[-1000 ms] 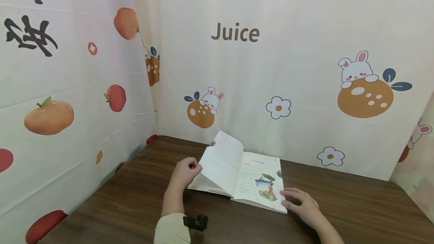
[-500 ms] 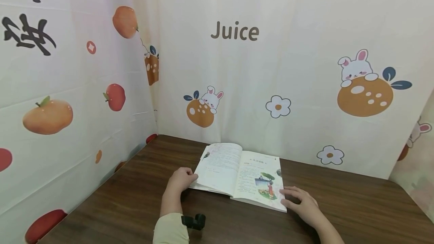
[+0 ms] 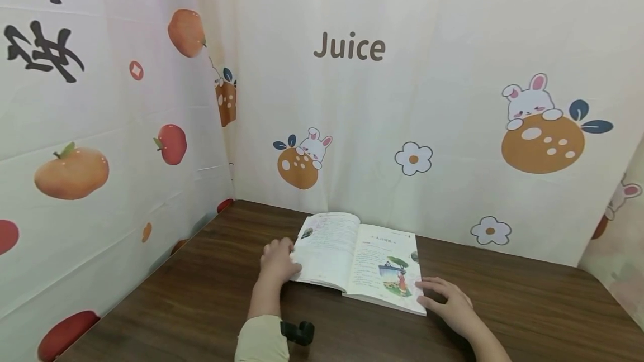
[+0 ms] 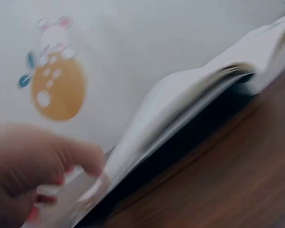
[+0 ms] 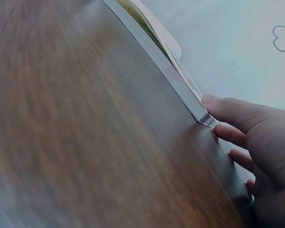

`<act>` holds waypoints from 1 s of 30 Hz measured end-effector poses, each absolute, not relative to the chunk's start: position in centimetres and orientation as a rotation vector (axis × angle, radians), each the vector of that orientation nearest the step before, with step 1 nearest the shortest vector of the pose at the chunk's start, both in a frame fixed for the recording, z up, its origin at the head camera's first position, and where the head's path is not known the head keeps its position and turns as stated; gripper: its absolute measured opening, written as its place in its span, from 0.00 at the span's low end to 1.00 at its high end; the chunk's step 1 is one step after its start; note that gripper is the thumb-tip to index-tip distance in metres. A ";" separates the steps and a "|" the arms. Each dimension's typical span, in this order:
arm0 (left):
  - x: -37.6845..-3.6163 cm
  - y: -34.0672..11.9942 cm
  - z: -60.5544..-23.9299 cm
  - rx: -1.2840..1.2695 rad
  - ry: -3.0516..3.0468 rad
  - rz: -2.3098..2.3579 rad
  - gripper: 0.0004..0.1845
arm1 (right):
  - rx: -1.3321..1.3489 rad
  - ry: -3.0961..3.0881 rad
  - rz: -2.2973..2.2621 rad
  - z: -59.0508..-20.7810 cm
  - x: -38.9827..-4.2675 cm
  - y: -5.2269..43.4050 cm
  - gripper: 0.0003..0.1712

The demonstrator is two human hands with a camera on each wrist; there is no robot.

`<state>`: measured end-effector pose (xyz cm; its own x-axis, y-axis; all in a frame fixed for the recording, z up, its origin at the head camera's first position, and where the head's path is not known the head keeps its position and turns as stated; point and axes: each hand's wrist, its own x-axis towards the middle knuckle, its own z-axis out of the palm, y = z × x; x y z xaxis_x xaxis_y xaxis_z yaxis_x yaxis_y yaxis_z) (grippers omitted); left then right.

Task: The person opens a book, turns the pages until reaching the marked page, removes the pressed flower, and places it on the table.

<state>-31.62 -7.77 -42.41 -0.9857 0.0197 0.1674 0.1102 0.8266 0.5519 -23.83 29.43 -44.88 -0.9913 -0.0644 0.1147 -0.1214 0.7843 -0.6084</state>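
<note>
An open picture book [image 3: 359, 258] lies flat on the brown wooden table [image 3: 191, 295], near the back cloth wall. My left hand [image 3: 288, 257] sits at the book's left edge, its curled fingers holding the edges of the left-hand pages [image 4: 180, 109]; in the left wrist view my left hand [image 4: 76, 173] is blurred. At the book's near right corner my right hand [image 3: 429, 292] lies with relaxed fingers. In the right wrist view its thumb [image 5: 228, 108] touches that corner of the book [image 5: 167, 64] and the other fingers lie on the wood.
Printed cloth walls [image 3: 352, 127] with fruit, rabbits and the word "Juice" close off the table at the back and left. A black wrist camera mount [image 3: 299, 331] sits on my left sleeve. Bare wood stretches in front of the book and to its right.
The lifted left-hand pages have come down flat. My left hand has shifted slightly up and right along the book's left edge. My right hand has stayed at the corner.
</note>
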 end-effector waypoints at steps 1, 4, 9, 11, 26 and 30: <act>-31.7 -6.8 -42.3 -0.202 -2.804 -0.869 0.13 | 0.149 -2.884 0.995 -44.9 -23.8 29.5 0.25; -31.7 -3.4 -42.3 -0.555 -2.666 -0.826 0.16 | 0.149 -2.885 0.985 -45.0 -23.8 29.5 0.25; -30.6 1.6 -42.7 -0.877 -2.707 -0.634 0.20 | 0.164 -2.884 0.970 -45.1 -24.0 29.3 0.24; -30.1 2.7 -43.0 -0.878 -2.779 -0.547 0.21 | 0.167 -2.883 0.966 -45.0 -24.0 29.3 0.24; -29.8 3.6 -43.8 -0.856 -2.935 -0.617 0.29 | 0.143 -2.915 1.013 -44.7 -23.9 29.5 0.26; -29.5 3.9 -43.8 -0.856 -2.965 -0.544 0.34 | 0.156 -2.916 1.056 -44.8 -23.8 29.7 0.28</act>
<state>-29.55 3.95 -43.82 -0.8507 0.5156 0.1026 0.5184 0.7904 0.3262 -23.84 29.74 -44.83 -0.9943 -0.0819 0.0684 -0.1067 0.7637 -0.6367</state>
